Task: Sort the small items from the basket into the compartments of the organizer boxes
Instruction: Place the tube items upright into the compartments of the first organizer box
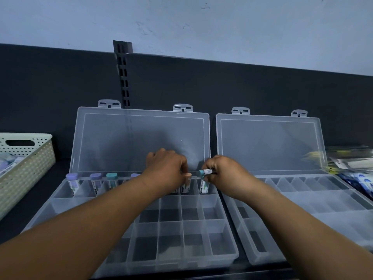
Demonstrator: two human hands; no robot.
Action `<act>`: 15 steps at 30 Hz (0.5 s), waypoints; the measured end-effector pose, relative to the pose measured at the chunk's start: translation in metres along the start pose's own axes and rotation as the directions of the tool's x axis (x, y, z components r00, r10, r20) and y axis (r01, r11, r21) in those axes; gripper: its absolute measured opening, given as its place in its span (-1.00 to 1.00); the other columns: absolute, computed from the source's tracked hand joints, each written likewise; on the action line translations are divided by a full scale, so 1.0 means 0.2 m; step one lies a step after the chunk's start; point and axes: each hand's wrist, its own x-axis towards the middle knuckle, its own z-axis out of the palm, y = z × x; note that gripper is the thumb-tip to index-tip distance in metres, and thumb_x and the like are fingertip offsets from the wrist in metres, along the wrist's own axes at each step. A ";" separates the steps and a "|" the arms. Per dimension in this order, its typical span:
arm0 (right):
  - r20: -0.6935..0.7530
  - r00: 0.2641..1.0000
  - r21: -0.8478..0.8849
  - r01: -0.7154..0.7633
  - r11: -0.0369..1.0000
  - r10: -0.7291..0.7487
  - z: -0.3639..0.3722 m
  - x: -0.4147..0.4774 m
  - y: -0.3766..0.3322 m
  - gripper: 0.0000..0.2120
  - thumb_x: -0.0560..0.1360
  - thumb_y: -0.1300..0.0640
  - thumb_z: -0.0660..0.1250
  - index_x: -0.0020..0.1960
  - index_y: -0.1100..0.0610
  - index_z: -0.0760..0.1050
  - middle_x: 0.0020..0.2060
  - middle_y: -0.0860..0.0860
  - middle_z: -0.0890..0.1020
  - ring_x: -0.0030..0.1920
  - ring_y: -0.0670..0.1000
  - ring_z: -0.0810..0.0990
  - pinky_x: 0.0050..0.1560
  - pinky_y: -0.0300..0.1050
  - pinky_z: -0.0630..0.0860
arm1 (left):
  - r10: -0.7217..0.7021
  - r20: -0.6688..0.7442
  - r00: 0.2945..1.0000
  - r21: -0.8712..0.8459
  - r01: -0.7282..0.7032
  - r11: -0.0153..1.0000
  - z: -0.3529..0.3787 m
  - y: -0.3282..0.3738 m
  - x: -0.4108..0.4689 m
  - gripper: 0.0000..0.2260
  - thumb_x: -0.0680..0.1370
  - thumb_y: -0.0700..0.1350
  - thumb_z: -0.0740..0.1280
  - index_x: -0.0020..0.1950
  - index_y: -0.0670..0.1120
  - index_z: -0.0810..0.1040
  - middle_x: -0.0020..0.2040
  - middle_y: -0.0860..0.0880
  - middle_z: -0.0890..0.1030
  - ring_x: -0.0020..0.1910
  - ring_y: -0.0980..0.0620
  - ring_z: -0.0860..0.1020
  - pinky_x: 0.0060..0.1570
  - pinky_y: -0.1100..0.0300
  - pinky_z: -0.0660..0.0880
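Head view: left hand (167, 168) pinches peach-capped tube (188, 176), seating it upright in the organizer box's (189, 215) back row. Right hand (224, 172) grips teal-capped tube (205, 172) sideways just above, likely queued next. Basket (30, 164) sits left.

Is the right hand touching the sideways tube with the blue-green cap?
Touching. The head view shows the right hand with fingers curled round the sideways tube, only its blue-green cap end sticking out.
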 end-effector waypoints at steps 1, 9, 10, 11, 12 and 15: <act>0.002 1.000 0.009 -0.003 1.000 0.003 0.00 0.00 0.00 -0.80 0.50 0.23 0.38 -0.22 -0.03 0.51 -0.16 -0.03 0.51 -0.14 -0.02 0.52 -0.05 -0.14 0.50 | 0.003 0.000 1.000 0.003 -0.003 1.000 0.00 0.00 0.00 -0.83 0.50 0.16 0.34 0.00 0.12 0.59 -0.07 0.09 0.46 0.16 -0.01 0.40 0.01 0.12 0.19; -0.036 0.999 0.125 -0.015 0.992 0.020 -0.07 -0.02 -0.01 -0.94 0.50 0.15 0.40 -0.06 0.03 0.62 -0.14 -0.05 0.58 -0.15 -0.05 0.54 -0.09 -0.16 0.49 | -0.006 0.012 1.000 -0.052 0.007 0.999 -0.04 -0.01 -0.02 -0.79 0.47 0.18 0.37 0.05 0.15 0.55 -0.09 0.12 0.42 0.14 0.00 0.39 0.02 0.10 0.23; -0.054 0.999 0.143 0.001 0.990 0.007 -0.08 -0.02 -0.03 -0.96 0.50 0.14 0.40 -0.12 0.01 0.60 -0.16 -0.06 0.54 -0.18 -0.07 0.52 -0.15 -0.20 0.45 | -0.013 0.008 1.000 -0.069 0.013 0.998 -0.06 -0.01 -0.03 -0.76 0.45 0.18 0.39 0.08 0.15 0.54 -0.06 0.12 0.45 0.15 0.01 0.39 0.05 0.10 0.25; -0.070 0.998 0.166 0.019 0.986 -0.007 -0.10 -0.03 -0.06 -0.90 0.50 0.11 0.39 -0.19 0.01 0.56 -0.18 -0.05 0.52 -0.21 -0.08 0.50 -0.19 -0.22 0.42 | -0.021 -0.004 1.000 -0.102 0.020 0.995 -0.08 -0.02 -0.03 -0.73 0.44 0.16 0.41 0.10 0.15 0.54 -0.01 0.11 0.48 0.15 0.02 0.40 0.10 0.09 0.30; -0.079 0.997 0.196 0.032 0.980 -0.016 -0.11 -0.03 -0.08 -0.85 0.51 0.09 0.38 -0.23 0.04 0.54 -0.18 0.00 0.52 -0.22 -0.06 0.50 -0.20 -0.20 0.44 | -0.031 -0.014 0.999 -0.170 0.028 0.985 -0.10 -0.02 -0.05 -0.73 0.44 0.11 0.43 0.11 0.14 0.54 0.03 0.11 0.52 0.14 0.03 0.42 0.15 0.07 0.35; -0.083 0.995 0.320 0.074 0.944 -0.050 -0.13 -0.02 -0.18 -0.73 0.57 0.00 0.29 -0.08 0.21 0.58 -0.10 0.22 0.60 -0.15 0.14 0.56 -0.02 0.10 0.53 | -0.055 0.024 0.998 -0.531 0.060 0.845 -0.20 -0.04 -0.10 -0.81 0.46 -0.08 0.45 0.05 0.05 0.56 0.02 0.06 0.61 0.03 0.07 0.56 0.13 0.02 0.52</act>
